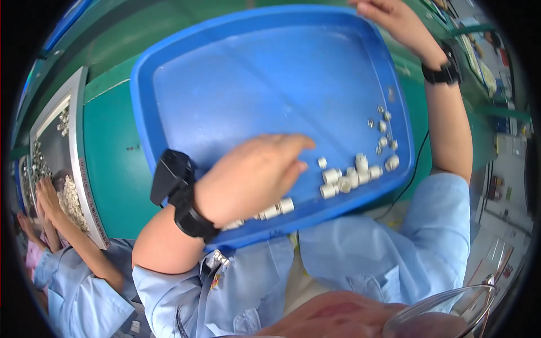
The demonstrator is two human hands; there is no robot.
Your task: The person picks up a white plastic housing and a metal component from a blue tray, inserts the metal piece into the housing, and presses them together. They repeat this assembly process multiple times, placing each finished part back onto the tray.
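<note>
A large blue tray (225, 62) lies in front of me, holding small white cylindrical parts (344, 181) along its near right side. My left hand (253, 172) reaches over the near part of the tray, slightly blurred. Its index finger and thumb point right, apart, and nothing shows between them. Under that hand, more white cylinders (276, 208) lie by the near wall, partly covered. My right hand (389, 19) is at the tray's far right corner with its visible fingers stretched out to the left; the picture's edge cuts off part of it. Tiny metal and white pieces (383, 127) lie along the right wall.
The tray rests on a green tabletop (107, 146). To the left stands a metal-framed tray (84, 152) with heaps of small white and metallic parts (70, 203), where a co-worker's hands (48, 200) are at work. A dark cable (414, 174) runs beside the tray's right side.
</note>
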